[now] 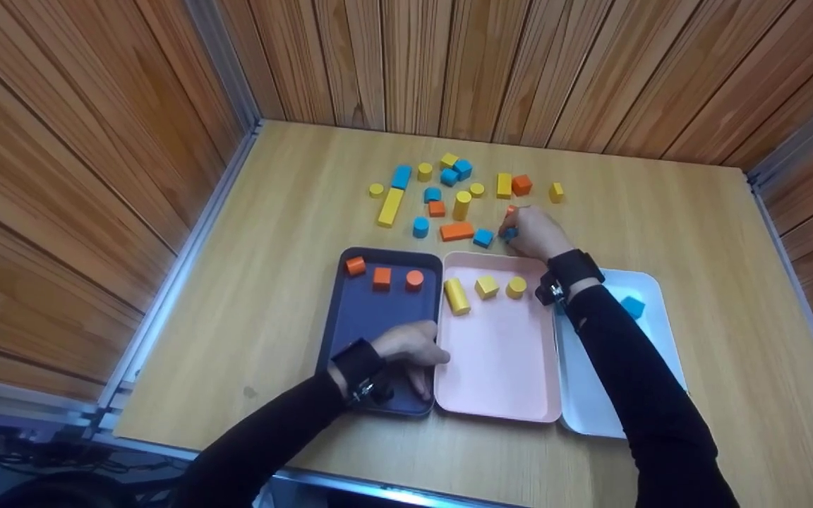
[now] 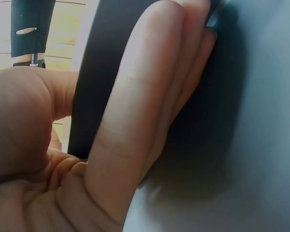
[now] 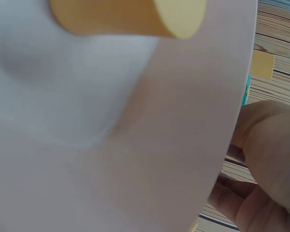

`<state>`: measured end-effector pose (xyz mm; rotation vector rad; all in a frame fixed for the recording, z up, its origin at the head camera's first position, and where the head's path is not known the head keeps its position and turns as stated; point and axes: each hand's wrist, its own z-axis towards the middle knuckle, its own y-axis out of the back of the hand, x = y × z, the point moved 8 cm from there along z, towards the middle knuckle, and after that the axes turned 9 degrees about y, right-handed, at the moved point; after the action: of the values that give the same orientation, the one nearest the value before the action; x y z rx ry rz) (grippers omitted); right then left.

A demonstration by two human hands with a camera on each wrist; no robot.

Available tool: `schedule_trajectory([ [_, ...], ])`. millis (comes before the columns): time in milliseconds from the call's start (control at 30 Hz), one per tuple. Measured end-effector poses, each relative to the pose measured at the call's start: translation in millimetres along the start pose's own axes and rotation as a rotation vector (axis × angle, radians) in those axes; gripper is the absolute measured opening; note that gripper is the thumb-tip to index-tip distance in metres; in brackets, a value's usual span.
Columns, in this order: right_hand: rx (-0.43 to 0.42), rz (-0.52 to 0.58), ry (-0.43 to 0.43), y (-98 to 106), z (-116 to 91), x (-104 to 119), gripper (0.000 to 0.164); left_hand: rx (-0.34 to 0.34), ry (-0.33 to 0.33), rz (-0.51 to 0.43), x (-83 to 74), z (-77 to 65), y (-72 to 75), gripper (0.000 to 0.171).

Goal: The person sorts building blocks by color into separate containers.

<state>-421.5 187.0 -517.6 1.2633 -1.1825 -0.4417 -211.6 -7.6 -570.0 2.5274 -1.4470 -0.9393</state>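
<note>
My left hand (image 1: pixel 412 346) grips the wall of a dark tray (image 1: pixel 378 310), thumb on one side, fingers on the other, beside a pink tray (image 1: pixel 498 360). A white tray (image 1: pixel 655 339) lies partly under my black right sleeve (image 1: pixel 622 367), an angular blue piece (image 1: pixel 632 307) showing inside. At the trays' far ends sit a smooth, matte orange cube (image 1: pixel 382 278) between two other orange pieces, and a plain yellow cylinder (image 1: pixel 456 296) on its side near a yellow cube (image 1: pixel 487 286). Just beyond the pink tray, my right hand (image 1: pixel 535 231) bends over a small, bright blue block (image 1: pixel 510 233) on the counter (image 1: pixel 251 296), mostly hidden at my fingertips; I cannot tell whether they pinch it. An orange bar (image 1: pixel 456 231) lies to the left, a tall yellow cylinder (image 1: pixel 461 205) standing behind, before wooden panels (image 1: pixel 413 70).
</note>
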Motion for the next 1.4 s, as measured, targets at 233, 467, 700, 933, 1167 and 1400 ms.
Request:
schedule_trajectory([
  [233, 0.007, 0.013, -0.003, -2, -6, -1, 0.035, -0.048, -0.027, 0.060, -0.8, -1.8, 1.0, 0.021],
  [467, -0.049, 0.092, -0.032, 24, -26, 4, 0.035, -0.009, 0.015, 0.017, 0.1, -1.5, 3.2, 0.023],
  [700, -0.134, 0.049, 0.047, 70, -81, 16, 0.031, -0.024, -0.009, 0.013, -1.0, -3.3, 5.9, 0.021],
  [933, -0.172, 0.024, 0.081, 80, -144, 20, 0.029, -0.009, 0.005, 0.021, 0.9, -2.5, 2.1, 0.021],
  [1167, -0.100, 0.022, 0.069, 52, -178, 23, 0.025, -0.021, -0.002, 0.025, 1.6, -3.2, 3.6, 0.021],
  [1400, -0.014, 0.030, 0.056, 10, -197, 16, 0.023, -0.093, -0.036, 0.124, -1.4, -3.1, 8.8, 0.024],
])
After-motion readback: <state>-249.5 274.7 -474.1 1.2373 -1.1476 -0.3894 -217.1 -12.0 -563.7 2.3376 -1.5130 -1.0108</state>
